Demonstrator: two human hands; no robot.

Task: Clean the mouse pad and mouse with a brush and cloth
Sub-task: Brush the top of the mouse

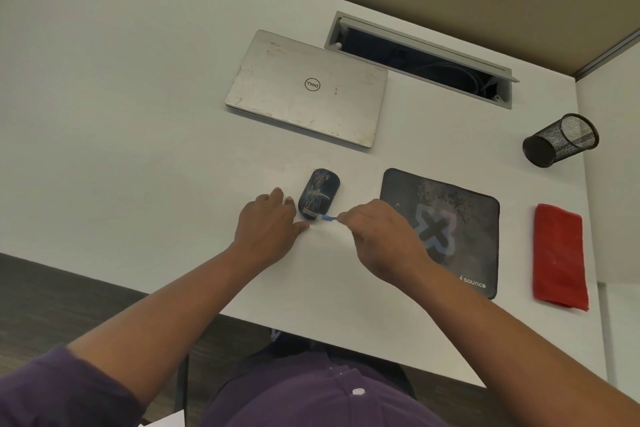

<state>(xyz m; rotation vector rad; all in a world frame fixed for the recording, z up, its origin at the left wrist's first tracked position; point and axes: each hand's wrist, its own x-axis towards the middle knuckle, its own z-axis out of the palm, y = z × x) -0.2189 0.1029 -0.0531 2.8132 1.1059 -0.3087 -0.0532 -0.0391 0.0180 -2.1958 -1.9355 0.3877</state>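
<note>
Mouse (319,193): on tabletop (138,114)
Left hand (268,225): fingers relaxed, touching mouse's left side
Right hand (382,237): pinching blue brush (328,217) at mouse's near end

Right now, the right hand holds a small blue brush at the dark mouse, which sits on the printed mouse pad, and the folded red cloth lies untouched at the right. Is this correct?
Not quite. The head view shows the dark mouse on the bare white desk, left of the printed mouse pad, not on it. The rest holds: the right hand holds the small blue brush at the mouse, and the folded red cloth lies untouched.
</note>
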